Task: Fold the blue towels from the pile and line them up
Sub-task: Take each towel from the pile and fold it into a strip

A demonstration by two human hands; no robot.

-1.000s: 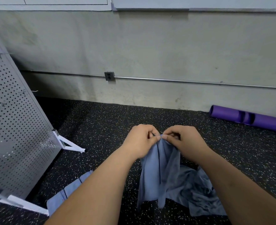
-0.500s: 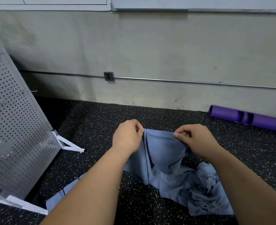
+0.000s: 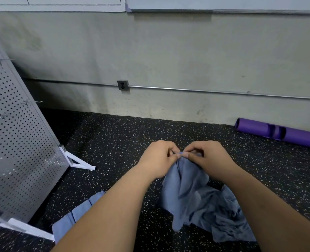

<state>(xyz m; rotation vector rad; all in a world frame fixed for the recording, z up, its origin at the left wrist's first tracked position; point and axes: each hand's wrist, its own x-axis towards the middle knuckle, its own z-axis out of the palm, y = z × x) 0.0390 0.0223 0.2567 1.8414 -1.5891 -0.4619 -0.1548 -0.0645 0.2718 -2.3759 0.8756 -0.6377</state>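
A blue towel (image 3: 182, 188) hangs bunched from both hands above the dark speckled floor. My left hand (image 3: 157, 158) and my right hand (image 3: 207, 157) meet fingertip to fingertip and pinch its top edge together. Below and to the right, a crumpled pile of blue towels (image 3: 225, 215) lies on the floor, and the hanging towel's lower end touches it. Folded blue towels (image 3: 77, 213) lie flat at the lower left, partly hidden behind my left forearm.
A perforated metal panel (image 3: 14, 142) on white feet (image 3: 77, 161) leans at the left. A purple roll (image 3: 281, 132) lies by the wall at the right. The concrete wall carries an outlet (image 3: 122, 85) and a conduit pipe.
Half a second ago my hands held the towel's edge spread apart; they have come together again, and the towel hangs bunched between them.
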